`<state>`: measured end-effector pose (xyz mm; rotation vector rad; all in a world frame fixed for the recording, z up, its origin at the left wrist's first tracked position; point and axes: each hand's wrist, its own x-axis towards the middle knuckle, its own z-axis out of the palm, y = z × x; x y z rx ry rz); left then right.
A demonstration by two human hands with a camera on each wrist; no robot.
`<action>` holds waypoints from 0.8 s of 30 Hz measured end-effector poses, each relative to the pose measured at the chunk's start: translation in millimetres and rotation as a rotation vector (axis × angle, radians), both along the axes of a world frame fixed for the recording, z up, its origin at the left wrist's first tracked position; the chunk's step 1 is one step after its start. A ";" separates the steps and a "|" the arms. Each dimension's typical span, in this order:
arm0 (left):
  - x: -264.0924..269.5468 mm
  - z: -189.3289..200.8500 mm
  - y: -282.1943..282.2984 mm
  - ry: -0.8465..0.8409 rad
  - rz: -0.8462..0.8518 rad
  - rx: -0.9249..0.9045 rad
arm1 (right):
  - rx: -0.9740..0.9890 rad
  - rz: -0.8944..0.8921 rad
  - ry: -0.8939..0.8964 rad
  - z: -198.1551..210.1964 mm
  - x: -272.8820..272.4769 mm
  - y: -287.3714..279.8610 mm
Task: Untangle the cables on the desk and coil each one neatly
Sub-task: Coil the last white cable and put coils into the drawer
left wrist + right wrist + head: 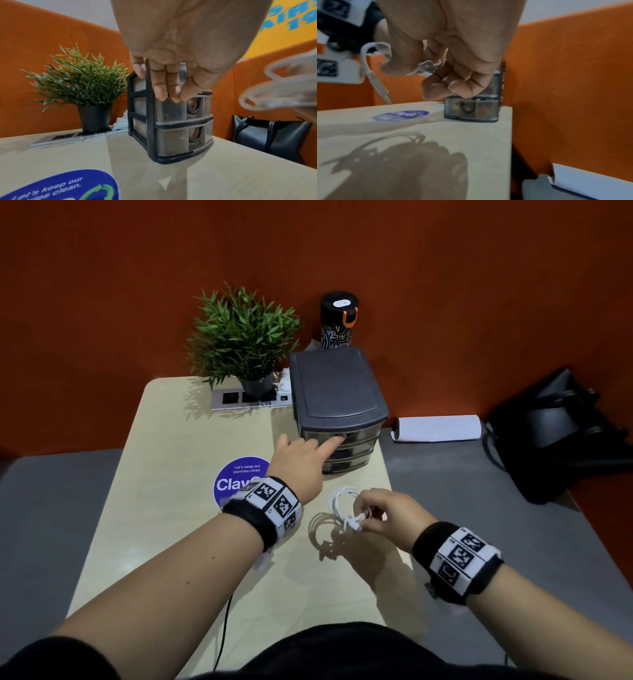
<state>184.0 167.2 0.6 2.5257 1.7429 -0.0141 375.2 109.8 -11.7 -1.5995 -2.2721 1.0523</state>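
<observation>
Nearest the person, the right hand point(387, 517) pinches the coiled white cable point(344, 505), held above the desk point(171, 542) just in front of the drawer unit point(337, 405). The left hand point(301, 463) reaches to that unit's top drawer, fingers extended onto its front. Behind the unit stands a bottle point(339, 320); a potted plant point(239, 337) sits to its left.
</observation>
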 end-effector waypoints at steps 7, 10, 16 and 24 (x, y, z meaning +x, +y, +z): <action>6.2 -9.6 -4.1 -0.251 0.068 -0.058 | 0.056 -0.179 0.191 20.2 12.4 8.1; 2.9 -9.9 -8.7 -0.304 0.065 -0.052 | 0.088 -0.215 0.303 30.7 11.0 8.0; 2.6 -9.1 -30.6 -0.294 0.072 -0.082 | 0.259 -0.250 0.400 45.9 5.9 27.7; 1.2 -13.8 -58.2 -0.219 0.031 -0.110 | 0.282 -0.217 0.195 55.6 -3.1 51.8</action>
